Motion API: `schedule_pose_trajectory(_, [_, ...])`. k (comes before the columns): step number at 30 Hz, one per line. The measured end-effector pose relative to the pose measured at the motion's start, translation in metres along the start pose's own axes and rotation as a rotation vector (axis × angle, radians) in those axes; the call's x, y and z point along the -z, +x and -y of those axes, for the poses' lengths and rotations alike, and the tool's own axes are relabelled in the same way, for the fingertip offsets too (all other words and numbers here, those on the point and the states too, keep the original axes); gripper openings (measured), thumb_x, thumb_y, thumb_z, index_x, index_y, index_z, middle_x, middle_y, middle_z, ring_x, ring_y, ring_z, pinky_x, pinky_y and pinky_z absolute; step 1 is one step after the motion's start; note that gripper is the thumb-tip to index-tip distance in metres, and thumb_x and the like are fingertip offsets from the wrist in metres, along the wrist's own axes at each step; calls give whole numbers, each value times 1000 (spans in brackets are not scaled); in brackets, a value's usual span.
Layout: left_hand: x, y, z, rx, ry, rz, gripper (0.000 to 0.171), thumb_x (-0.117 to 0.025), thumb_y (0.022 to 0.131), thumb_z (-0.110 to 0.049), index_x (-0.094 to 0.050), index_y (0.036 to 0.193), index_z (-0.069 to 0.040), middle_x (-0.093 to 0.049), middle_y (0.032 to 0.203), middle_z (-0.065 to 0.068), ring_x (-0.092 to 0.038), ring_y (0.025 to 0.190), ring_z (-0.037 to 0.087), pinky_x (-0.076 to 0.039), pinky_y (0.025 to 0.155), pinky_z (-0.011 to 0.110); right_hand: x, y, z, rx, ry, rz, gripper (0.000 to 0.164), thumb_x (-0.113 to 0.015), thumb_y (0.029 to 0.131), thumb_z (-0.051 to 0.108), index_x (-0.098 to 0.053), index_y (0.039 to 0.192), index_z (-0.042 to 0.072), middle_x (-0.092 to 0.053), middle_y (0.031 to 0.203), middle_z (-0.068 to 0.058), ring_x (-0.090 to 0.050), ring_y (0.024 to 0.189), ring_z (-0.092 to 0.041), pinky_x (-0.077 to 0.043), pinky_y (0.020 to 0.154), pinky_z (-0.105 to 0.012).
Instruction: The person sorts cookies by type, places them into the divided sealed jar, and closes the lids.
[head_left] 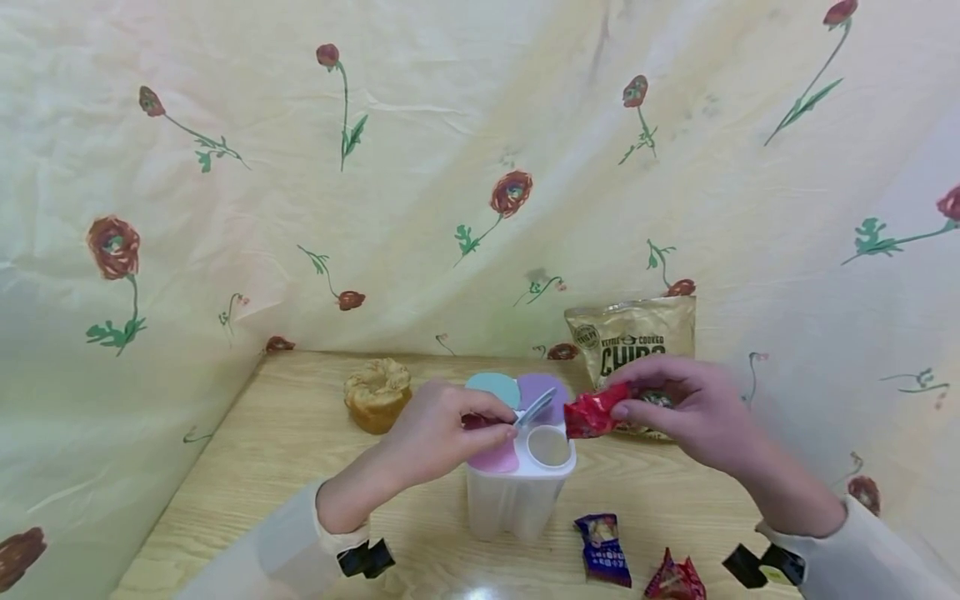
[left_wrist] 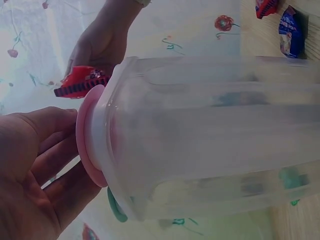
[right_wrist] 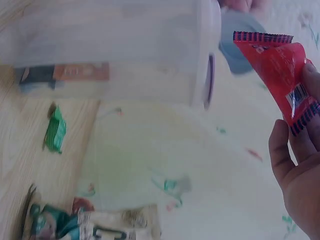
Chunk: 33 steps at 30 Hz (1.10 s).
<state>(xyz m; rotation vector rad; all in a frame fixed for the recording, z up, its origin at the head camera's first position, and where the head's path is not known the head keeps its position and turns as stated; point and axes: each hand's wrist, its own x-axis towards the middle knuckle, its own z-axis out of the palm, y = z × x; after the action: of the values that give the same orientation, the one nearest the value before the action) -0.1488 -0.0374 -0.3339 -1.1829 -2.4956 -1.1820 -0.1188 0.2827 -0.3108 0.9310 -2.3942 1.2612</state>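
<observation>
flowered cloth (head_left: 405,250) hangs behind and along the left edge of a wooden table (head_left: 285,467), and we see its red blooms on green stems all the way up. near the table's back left corner we have a round pastry (head_left: 377,396), and by the back edge, farther right, a gold chips bag (head_left: 630,333) stands against the cloth. between those two, forward of the back edge, stands our clear container (head_left: 517,500), upright, with a teal lid (head_left: 491,385), a purple lid (head_left: 540,392) and a pink lid (head_left: 495,457) lying flat on its white top. its fourth round opening (head_left: 550,446) is uncovered. our left hand (head_left: 442,425) has thumb and forefinger clamped on the edge of a pale blue lid (head_left: 538,406), tilted up beside that opening. our right hand (head_left: 697,417) has thumb and fingers clamped on a red packet (head_left: 592,412), held above the container's top, just beside the opening. toward the table's near edge, right of the container, lie a dark blue packet (head_left: 604,550) and a second red packet (head_left: 675,581) (cut off by our head view). from the right wrist we also spot a green packet (right_wrist: 56,130) on the wood, near the table's back edge.
</observation>
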Motion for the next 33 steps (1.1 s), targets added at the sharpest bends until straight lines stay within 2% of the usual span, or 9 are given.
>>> schedule_pose_trajectory(5, [-1, -1, 1, -6, -4, -5, 8, -80, 89, -21, -83, 96, -18, -78, 88, -10, -64, 75, -5, -57, 68, 21, -18, 10, 2, 38, 16, 55, 37, -80, 81, -9, -73, 106, 18, -75, 101, 5, -71, 86, -12, -60, 73, -26])
schedule_pose_trajectory(12, [-2, -1, 1, -36, -8, -23, 7, -80, 88, -19, -83, 95, -17, -78, 86, -10, -64, 74, -6, -56, 67, 19, -31, 16, -1, 169, 2, 194, 31, -79, 86, -1, -74, 105, 23, -73, 104, 6, -65, 85, -8, -53, 63, -22])
schedule_pose_trajectory(16, [-3, 0, 1, -42, -9, -27, 7, -80, 88, -18, -83, 94, -17, -78, 86, -9, -65, 74, -6, -56, 68, 18, -36, 20, 1, 202, -44, 215, 28, -79, 88, 3, -75, 105, 24, -74, 100, 8, -62, 78, -4, -51, 60, -21])
schedule_pose_trajectory(20, [-2, 0, 1, -52, 1, -29, 7, -79, 88, -18, -83, 94, -16, -78, 86, -9, -65, 75, -7, -56, 68, 17, -36, 24, 1, 160, -111, 221, 24, -80, 88, 6, -75, 104, 24, -75, 96, 9, -57, 70, -2, -50, 57, -20])
schedule_pose_trajectory(25, [-2, 1, 0, -69, 4, -32, 7, -79, 88, -17, -83, 93, -16, -78, 84, -8, -65, 73, -7, -56, 67, 17, -37, 29, 2, 86, -129, 307, 16, -78, 92, 13, -77, 102, 25, -75, 95, 12, -59, 70, 0, -53, 58, -23])
schedule_pose_trajectory(30, [-2, 2, 0, -74, 10, -40, 7, -79, 87, -17, -83, 92, -16, -78, 84, -9, -64, 73, -7, -56, 67, 17, -46, 32, 4, 50, -186, 379, 13, -80, 90, 16, -78, 100, 24, -74, 96, 13, -62, 77, 1, -55, 65, -22])
schedule_pose_trajectory(33, [-3, 2, 0, -73, 10, -42, 7, -79, 87, -17, -83, 92, -16, -78, 84, -9, -65, 74, -7, -56, 68, 17, -56, 31, 5, 52, -249, 391, 13, -81, 89, 20, -76, 100, 24, -72, 96, 12, -62, 79, 2, -55, 67, -20])
